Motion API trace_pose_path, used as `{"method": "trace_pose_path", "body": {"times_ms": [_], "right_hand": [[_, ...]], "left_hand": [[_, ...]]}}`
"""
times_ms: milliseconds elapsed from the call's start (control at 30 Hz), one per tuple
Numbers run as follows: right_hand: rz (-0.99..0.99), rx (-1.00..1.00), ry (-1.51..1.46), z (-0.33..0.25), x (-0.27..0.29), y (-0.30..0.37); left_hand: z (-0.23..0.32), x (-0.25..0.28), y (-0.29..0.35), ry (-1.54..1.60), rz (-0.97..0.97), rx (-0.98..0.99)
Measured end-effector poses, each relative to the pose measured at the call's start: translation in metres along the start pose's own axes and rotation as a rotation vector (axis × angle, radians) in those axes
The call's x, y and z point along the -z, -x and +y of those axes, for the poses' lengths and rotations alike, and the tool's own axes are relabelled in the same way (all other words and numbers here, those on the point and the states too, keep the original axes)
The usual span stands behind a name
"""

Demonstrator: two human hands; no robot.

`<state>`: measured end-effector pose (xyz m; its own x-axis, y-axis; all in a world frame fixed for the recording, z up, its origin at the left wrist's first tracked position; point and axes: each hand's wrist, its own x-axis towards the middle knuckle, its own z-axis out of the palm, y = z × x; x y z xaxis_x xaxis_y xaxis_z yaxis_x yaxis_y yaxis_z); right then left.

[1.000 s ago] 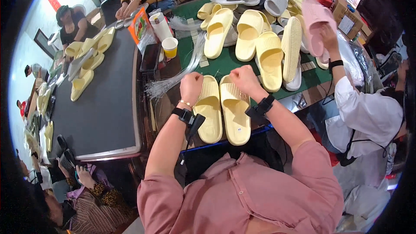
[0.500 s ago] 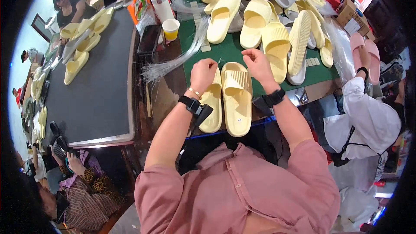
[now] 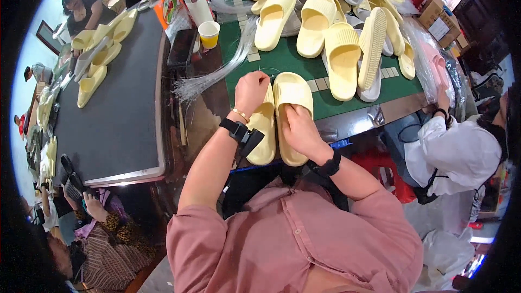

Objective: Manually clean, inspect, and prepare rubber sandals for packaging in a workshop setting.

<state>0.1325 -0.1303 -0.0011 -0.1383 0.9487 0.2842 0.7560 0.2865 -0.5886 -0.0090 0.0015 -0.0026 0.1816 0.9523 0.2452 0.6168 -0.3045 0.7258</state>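
Observation:
Two pale yellow slippers lie side by side at the table's near edge, toes pointing away from me. At the toe of the left slipper [image 3: 262, 137] my left hand [image 3: 252, 92] is closed in a pinch. A thin clear plastic strand [image 3: 269, 69] arcs from its fingertips toward the right slipper [image 3: 293, 84]. My right hand [image 3: 302, 132] reaches into that right slipper's foot opening, its fingers bent and together under the strap. The strap hides those fingertips, so what they hold cannot be made out.
More yellow and grey slippers [image 3: 343, 65] are heaped on the green mat [image 3: 233, 84]. Left of them lie a bundle of clear plastic strands [image 3: 209, 78], a yellow-white cup [image 3: 209, 34] and a phone [image 3: 182, 48]. A dark table [image 3: 119, 125] stands left; a co-worker in white [image 3: 456, 146] sits right.
My right hand has come down from above the toes into the right slipper's opening. My left hand stays pinched by the left toe. The co-worker's pink slippers at right have shifted.

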Motion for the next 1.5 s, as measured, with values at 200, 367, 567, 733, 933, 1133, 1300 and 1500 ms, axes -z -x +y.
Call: {"method": "trace_pose_path", "body": {"times_ms": [200, 367, 567, 733, 933, 1133, 1300, 1500], "right_hand": [[0.050, -0.051, 0.115, 0.000, -0.006, -0.010], [0.039, -0.051, 0.157, 0.004, -0.013, -0.012], [0.032, -0.040, 0.196, 0.003, -0.010, -0.008], [0.125, 0.023, 0.204, 0.005, -0.011, -0.005], [0.289, 0.045, -0.162, 0.002, -0.005, 0.002], [0.398, -0.053, -0.423, 0.011, 0.027, -0.022], [0.376, 0.059, -0.469, 0.017, 0.016, -0.082], [0.058, -0.081, -0.670, 0.023, 0.004, -0.102]], "left_hand": [[0.010, 0.009, -0.009, 0.018, -0.067, -0.009], [0.017, 0.003, -0.025, 0.069, -0.055, -0.120], [0.024, -0.012, -0.027, 0.141, -0.237, 0.029], [0.018, -0.015, -0.028, 0.257, -0.279, 0.020], [0.015, -0.009, -0.026, 0.252, -0.063, -0.001], [0.026, 0.005, -0.008, 0.387, -0.002, -0.041], [0.017, 0.005, 0.000, 0.495, -0.041, -0.009], [0.000, 0.004, -0.001, 0.679, -0.049, 0.089]]}}
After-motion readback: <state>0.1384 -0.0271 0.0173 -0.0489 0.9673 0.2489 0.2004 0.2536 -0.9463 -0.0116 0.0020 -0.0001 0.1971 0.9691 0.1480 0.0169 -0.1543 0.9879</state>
